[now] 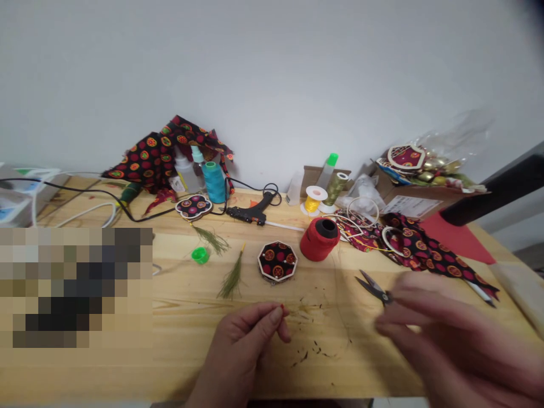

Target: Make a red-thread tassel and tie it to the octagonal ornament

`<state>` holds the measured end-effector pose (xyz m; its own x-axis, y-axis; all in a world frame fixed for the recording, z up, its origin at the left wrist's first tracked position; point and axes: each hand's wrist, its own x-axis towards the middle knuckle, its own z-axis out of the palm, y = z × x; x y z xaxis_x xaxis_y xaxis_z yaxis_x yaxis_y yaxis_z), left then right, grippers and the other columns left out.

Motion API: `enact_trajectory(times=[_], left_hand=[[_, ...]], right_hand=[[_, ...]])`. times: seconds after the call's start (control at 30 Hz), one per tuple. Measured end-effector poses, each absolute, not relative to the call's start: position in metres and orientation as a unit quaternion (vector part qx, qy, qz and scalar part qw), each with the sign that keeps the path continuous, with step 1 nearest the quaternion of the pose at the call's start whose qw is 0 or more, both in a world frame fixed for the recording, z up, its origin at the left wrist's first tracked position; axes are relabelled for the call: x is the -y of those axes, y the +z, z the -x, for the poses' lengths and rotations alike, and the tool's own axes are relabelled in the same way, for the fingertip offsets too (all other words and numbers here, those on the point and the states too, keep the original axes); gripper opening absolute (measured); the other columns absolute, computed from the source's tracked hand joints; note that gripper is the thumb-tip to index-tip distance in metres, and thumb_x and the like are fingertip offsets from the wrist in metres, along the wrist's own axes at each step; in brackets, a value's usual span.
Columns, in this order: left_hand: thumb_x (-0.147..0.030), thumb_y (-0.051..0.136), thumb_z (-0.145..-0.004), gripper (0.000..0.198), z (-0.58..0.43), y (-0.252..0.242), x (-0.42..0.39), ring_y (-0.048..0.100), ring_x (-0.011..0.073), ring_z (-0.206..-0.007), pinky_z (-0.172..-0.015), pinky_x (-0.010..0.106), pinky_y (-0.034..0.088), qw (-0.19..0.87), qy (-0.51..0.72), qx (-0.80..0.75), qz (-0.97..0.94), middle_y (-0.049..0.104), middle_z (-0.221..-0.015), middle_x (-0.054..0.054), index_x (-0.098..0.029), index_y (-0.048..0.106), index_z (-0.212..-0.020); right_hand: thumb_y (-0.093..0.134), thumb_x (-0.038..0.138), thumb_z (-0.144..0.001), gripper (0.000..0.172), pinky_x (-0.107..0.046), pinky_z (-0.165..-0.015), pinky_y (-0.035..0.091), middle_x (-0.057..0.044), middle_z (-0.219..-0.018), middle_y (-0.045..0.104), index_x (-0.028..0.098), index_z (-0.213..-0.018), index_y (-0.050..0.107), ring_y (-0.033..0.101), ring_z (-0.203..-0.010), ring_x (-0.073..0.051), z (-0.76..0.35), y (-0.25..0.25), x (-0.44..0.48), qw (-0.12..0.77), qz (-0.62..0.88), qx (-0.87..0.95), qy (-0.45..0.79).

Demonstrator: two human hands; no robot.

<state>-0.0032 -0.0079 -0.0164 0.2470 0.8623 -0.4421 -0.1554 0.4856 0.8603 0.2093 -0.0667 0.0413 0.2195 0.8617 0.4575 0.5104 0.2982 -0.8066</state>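
The left hand has its thumb and forefinger pressed together on a tiny red bit, too small for me to name, while the other fingers curl loosely beneath. Well apart from it, the right hand is raised and smeared by motion; its fingers bend toward the thumb, but I cannot tell whether the tips meet or hold anything. Past those right fingertips lie scissors, blades parted and pointing away from the person, the handles mostly hidden by the hand, so contact is unclear to me. As for writing, the cardboard box beyond the right hand carries a white label, its print too small to read. Straight ahead of the left fingertips, near but untouched, an eight-sided ornament with patterned cloth and a pale rim lies flat on the table. Just right of it, farther out and between the hands, stands a red spool. A green tassel lies ahead of the left hand, and dark scraps are scattered between both hands.
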Motion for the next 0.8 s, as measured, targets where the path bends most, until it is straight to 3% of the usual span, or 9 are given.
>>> enact_trajectory(times=[0.17, 0.5, 0.67, 0.8], left_hand=[[-0.044, 0.073, -0.073, 0.028, -0.002, -0.007, 0.009, 0.022, 0.0084, -0.041, -0.041, 0.022, 0.016, 0.698, 0.359, -0.507, -0.356, 0.034, -0.038, -0.008, -0.017, 0.081, -0.078], [-0.038, 0.076, -0.071, 0.023, -0.006, -0.004, 0.007, 0.023, 0.0077, -0.047, -0.042, 0.02, 0.017, 0.749, 0.362, -0.475, -0.287, 0.038, -0.046, -0.007, -0.017, 0.081, -0.081], [-0.036, 0.076, -0.072, 0.023, -0.006, -0.003, 0.007, 0.022, 0.0071, -0.047, -0.043, 0.02, 0.017, 0.755, 0.361, -0.469, -0.281, 0.036, -0.046, -0.008, -0.016, 0.081, -0.081], [-0.037, 0.075, -0.073, 0.025, -0.005, -0.004, 0.007, 0.024, 0.0065, -0.047, -0.044, 0.021, 0.017, 0.764, 0.352, -0.464, -0.279, 0.047, -0.05, -0.004, -0.014, 0.081, -0.08]], right_hand=[[0.062, 0.017, -0.083, 0.026, -0.032, -0.069, 0.054, 0.001, -0.074, 0.062, 0.029, -0.105, 0.056, 0.063, -0.072, -0.018, -0.154, 0.008, 0.05, 0.567, 0.591, 0.529, 0.221], [0.056, 0.009, -0.083, 0.016, -0.029, -0.07, 0.047, -0.001, -0.082, 0.051, 0.024, -0.083, 0.05, 0.053, -0.084, -0.018, -0.126, -0.018, 0.046, 0.608, 0.58, 0.511, 0.183], [0.053, 0.006, -0.085, 0.018, -0.03, -0.077, 0.045, -0.002, -0.088, 0.051, 0.024, -0.083, 0.05, 0.052, -0.088, -0.018, -0.124, -0.02, 0.046, 0.592, 0.567, 0.546, 0.176], [0.053, 0.006, -0.085, 0.018, -0.029, -0.076, 0.046, -0.001, -0.087, 0.05, 0.024, -0.083, 0.049, 0.053, -0.085, -0.017, -0.124, -0.022, 0.047, 0.579, 0.567, 0.554, 0.189]])
